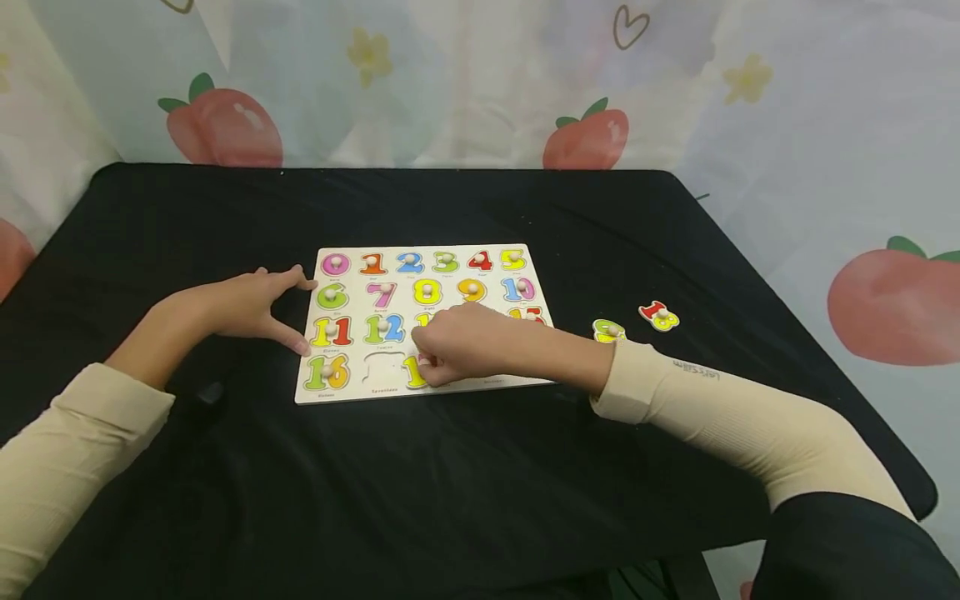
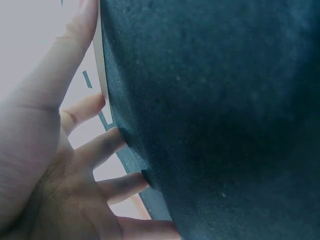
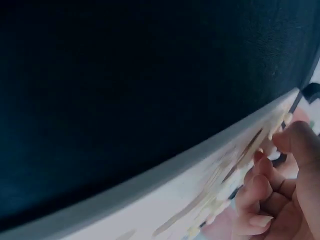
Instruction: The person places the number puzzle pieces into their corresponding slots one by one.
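A white wooden number puzzle board (image 1: 465, 390) lies on the black-covered table, with knobbed number pieces in its rows. My left hand (image 1: 238, 307) touches the board's left edge, its thumb and index finger spread apart; in the left wrist view the other fingers extend past the edge. Over the bottom row, my right hand (image 1: 468, 343) pinches a number puzzle piece (image 1: 414, 372) whose yellow 1 shows; its second digit is hidden. Just left of this piece, the recess (image 1: 384, 371) labelled seventeen is bare. The right wrist view shows curled fingers (image 3: 255, 192) above the board.
Two loose puzzle pieces lie right of the board: a green and yellow one (image 1: 609, 331), partly behind the right sleeve, and a red and yellow one (image 1: 660, 317). A fabric backdrop (image 1: 465, 83) with printed peaches hangs behind the table.
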### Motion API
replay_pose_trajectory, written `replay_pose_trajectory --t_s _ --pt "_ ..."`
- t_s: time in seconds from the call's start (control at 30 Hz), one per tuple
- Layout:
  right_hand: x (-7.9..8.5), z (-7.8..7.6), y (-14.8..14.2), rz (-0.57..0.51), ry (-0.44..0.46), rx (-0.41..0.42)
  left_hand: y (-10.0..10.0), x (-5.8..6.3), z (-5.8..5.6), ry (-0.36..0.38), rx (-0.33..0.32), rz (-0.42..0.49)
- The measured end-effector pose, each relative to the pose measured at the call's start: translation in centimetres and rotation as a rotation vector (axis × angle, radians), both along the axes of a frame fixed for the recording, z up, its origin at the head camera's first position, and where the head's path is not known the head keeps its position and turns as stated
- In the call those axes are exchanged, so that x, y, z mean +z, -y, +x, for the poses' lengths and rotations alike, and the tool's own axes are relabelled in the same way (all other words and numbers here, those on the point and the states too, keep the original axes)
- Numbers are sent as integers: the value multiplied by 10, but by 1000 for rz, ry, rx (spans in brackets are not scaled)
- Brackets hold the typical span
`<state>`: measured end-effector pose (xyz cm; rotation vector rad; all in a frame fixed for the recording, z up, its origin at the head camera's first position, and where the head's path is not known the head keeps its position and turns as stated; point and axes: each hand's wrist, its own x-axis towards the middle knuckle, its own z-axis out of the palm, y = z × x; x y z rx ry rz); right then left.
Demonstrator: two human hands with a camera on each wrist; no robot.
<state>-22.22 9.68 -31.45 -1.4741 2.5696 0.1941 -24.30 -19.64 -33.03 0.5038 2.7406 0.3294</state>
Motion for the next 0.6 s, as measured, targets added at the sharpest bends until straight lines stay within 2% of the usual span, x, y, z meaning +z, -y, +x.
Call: replay_pose_trajectory --t_s 0.17,0.4,0.6 --pt "-7 1 25 -17 -12 -17 0 -1 0 -2 0 -1" --pt "-7 3 37 -38 45 -17 1 -2 0 5 8 4" --pt "-5 2 40 30 76 -35 0 -1 1 11 11 9"
